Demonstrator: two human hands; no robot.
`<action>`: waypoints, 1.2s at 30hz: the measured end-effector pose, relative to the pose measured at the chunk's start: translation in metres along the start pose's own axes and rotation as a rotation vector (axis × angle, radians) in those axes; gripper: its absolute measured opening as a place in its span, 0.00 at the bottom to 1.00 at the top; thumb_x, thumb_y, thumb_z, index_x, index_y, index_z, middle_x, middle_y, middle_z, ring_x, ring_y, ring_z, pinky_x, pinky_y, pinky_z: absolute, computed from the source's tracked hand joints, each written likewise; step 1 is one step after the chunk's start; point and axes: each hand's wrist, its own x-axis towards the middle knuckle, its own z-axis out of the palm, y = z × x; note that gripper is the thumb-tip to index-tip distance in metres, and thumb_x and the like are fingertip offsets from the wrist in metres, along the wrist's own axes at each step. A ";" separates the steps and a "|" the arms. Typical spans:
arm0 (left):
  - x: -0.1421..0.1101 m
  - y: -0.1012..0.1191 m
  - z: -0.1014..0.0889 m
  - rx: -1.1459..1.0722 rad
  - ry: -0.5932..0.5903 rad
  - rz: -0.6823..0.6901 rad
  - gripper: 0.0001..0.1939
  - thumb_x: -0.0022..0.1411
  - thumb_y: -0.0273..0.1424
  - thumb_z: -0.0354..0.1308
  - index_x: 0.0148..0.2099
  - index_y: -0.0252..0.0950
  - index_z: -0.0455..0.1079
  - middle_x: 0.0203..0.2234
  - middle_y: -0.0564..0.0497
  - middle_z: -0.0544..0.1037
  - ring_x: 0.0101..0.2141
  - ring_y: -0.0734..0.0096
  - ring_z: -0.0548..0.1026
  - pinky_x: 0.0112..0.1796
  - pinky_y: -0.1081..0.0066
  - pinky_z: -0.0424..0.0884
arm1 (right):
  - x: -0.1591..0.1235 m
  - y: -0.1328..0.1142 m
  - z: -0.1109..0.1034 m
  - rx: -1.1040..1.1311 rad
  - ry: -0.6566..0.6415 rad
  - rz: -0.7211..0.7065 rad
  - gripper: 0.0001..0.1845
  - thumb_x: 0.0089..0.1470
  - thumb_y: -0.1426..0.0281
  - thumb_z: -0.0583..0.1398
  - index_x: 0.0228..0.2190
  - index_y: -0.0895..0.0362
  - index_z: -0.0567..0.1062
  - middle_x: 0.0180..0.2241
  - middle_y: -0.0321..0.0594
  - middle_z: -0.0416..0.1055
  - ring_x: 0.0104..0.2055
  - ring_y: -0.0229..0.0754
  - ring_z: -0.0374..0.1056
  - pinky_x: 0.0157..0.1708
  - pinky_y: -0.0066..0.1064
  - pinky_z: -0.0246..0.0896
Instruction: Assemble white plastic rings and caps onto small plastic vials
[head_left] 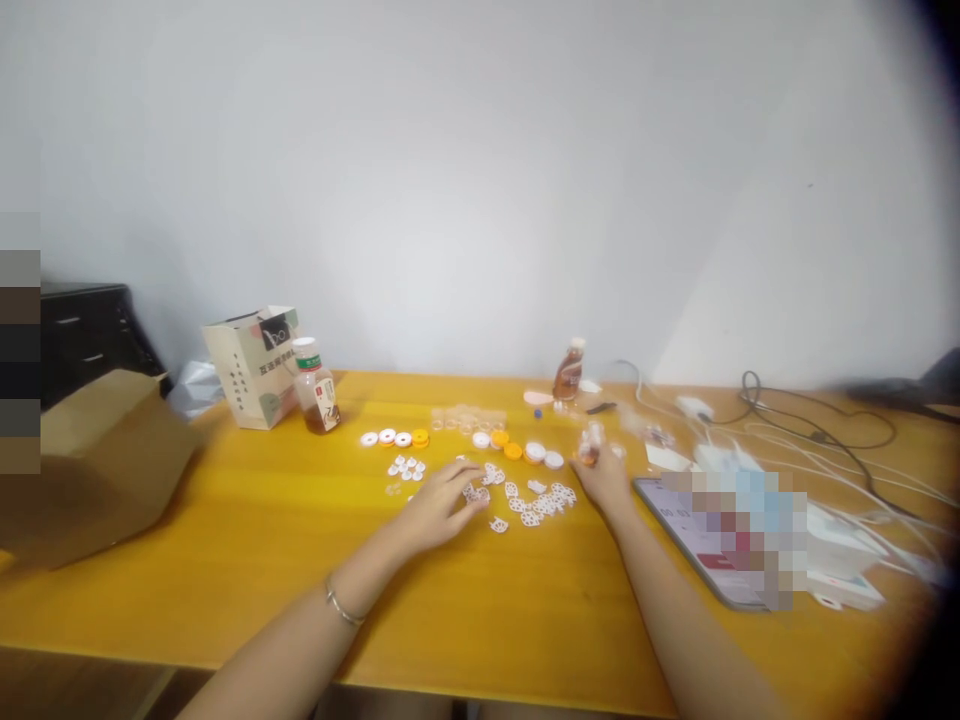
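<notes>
My left hand (441, 505) rests over the middle of the table with its fingers apart. Under and beside its fingertips lie flat white openwork plastic pieces (478, 494), and a larger pile of white openwork pieces (546, 503) spreads to the right. My right hand (606, 482) has its fingers curled around a small clear piece with an orange bottom (590, 446); its exact kind is too blurred to make out. Just beyond both hands runs a row of round white and orange discs (513, 451). Small white round parts (406, 467) sit left of my left hand.
Clear rings (469, 421) stand behind the discs. A drink bottle (318, 387) and a paper bag (251, 370) are at the left; another bottle (568, 370) is at the back. Right of my right arm lie a phone (694, 540) and tangled cables (825, 436). A brown bag (97, 465) covers the left edge.
</notes>
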 end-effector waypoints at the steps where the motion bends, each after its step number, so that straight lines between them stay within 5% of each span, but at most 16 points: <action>1: 0.000 0.000 0.000 0.004 -0.008 0.007 0.18 0.58 0.35 0.48 0.51 0.39 0.59 0.47 0.46 0.65 0.48 0.64 0.63 0.49 0.63 0.59 | 0.000 0.002 0.001 -0.036 -0.019 0.006 0.19 0.38 0.66 0.57 0.36 0.61 0.67 0.29 0.44 0.68 0.33 0.46 0.64 0.32 0.33 0.56; 12: -0.001 -0.003 0.001 -0.012 -0.086 0.016 0.18 0.58 0.36 0.49 0.51 0.40 0.61 0.45 0.46 0.66 0.46 0.65 0.65 0.47 0.64 0.60 | 0.004 0.013 0.008 0.004 0.009 0.089 0.21 0.37 0.64 0.58 0.35 0.56 0.59 0.31 0.44 0.66 0.34 0.49 0.65 0.30 0.36 0.58; 22: 0.001 -0.008 0.000 0.102 -0.043 0.008 0.15 0.59 0.34 0.47 0.48 0.39 0.63 0.42 0.46 0.70 0.43 0.65 0.67 0.45 0.65 0.61 | 0.001 0.002 0.004 -0.047 0.078 0.062 0.18 0.39 0.68 0.56 0.34 0.62 0.59 0.38 0.56 0.60 0.39 0.55 0.60 0.34 0.40 0.55; 25: 0.004 -0.029 -0.008 0.201 0.085 -0.100 0.14 0.59 0.32 0.46 0.47 0.38 0.64 0.41 0.46 0.70 0.43 0.64 0.67 0.45 0.64 0.61 | 0.001 -0.001 0.003 -0.025 0.066 0.030 0.10 0.41 0.69 0.54 0.29 0.59 0.60 0.33 0.49 0.61 0.34 0.49 0.61 0.32 0.37 0.55; 29: 0.003 -0.071 -0.034 0.409 0.227 -0.430 0.15 0.56 0.24 0.45 0.47 0.34 0.64 0.40 0.42 0.70 0.44 0.61 0.66 0.45 0.64 0.59 | -0.002 -0.008 0.004 0.027 0.045 -0.056 0.04 0.44 0.70 0.51 0.23 0.55 0.57 0.23 0.36 0.59 0.26 0.40 0.58 0.27 0.32 0.53; 31: 0.000 -0.088 -0.049 0.471 0.231 -0.580 0.16 0.54 0.22 0.46 0.46 0.32 0.63 0.41 0.41 0.69 0.44 0.60 0.65 0.45 0.64 0.59 | -0.005 -0.012 0.005 0.084 0.042 -0.116 0.08 0.45 0.69 0.51 0.20 0.54 0.54 0.18 0.32 0.56 0.22 0.38 0.55 0.24 0.30 0.50; 36: -0.008 -0.102 -0.067 0.419 0.100 -0.624 0.08 0.53 0.26 0.49 0.34 0.32 0.67 0.31 0.45 0.73 0.34 0.66 0.70 0.35 0.72 0.63 | -0.010 -0.020 0.009 0.170 0.028 -0.203 0.13 0.46 0.65 0.52 0.17 0.54 0.52 0.15 0.29 0.53 0.19 0.35 0.52 0.21 0.27 0.47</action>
